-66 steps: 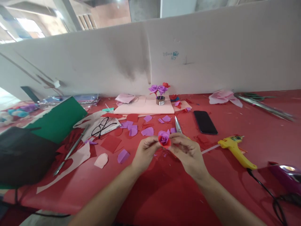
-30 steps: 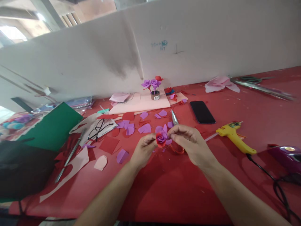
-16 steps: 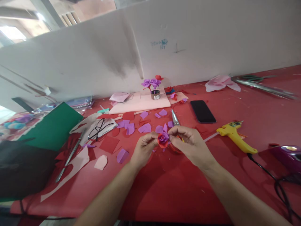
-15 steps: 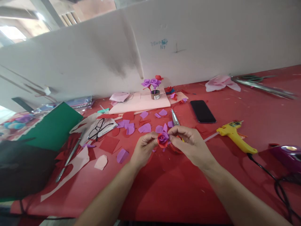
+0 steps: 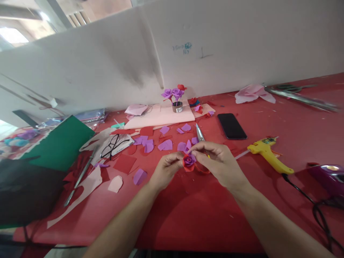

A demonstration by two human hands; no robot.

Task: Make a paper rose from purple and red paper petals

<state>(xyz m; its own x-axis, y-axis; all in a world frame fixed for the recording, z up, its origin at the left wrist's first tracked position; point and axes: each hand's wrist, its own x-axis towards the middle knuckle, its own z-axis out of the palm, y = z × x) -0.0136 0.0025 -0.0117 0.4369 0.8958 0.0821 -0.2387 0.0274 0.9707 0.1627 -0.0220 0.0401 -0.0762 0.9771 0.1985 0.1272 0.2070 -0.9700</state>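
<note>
A small paper flower (image 5: pixel 189 162), purple at the centre with red outer petals, is held between my two hands above the red table. My left hand (image 5: pixel 167 170) pinches it from the left side. At its upper right edge, the thumb and fingertips of my right hand (image 5: pixel 218 162) close on a petal. Scissors (image 5: pixel 199 133) lie just beyond my right hand, which partly covers their handles. Loose purple paper petals (image 5: pixel 165 145) are scattered behind the flower, and a red paper square (image 5: pixel 125 164) lies to the left.
To the right are a black phone (image 5: pixel 232 126) and a yellow glue gun (image 5: pixel 270 154) with its cord. Glasses (image 5: pixel 114 146), a metal ruler (image 5: pixel 80 181) and a green sheet (image 5: pixel 60 143) lie left. Finished paper flowers (image 5: pixel 173 94) stand in a tape roll (image 5: pixel 177 106) at the back.
The flower has shifted slightly right and turned in my fingers, showing more red at its lower edge. My right fingertips have moved up to its top edge.
</note>
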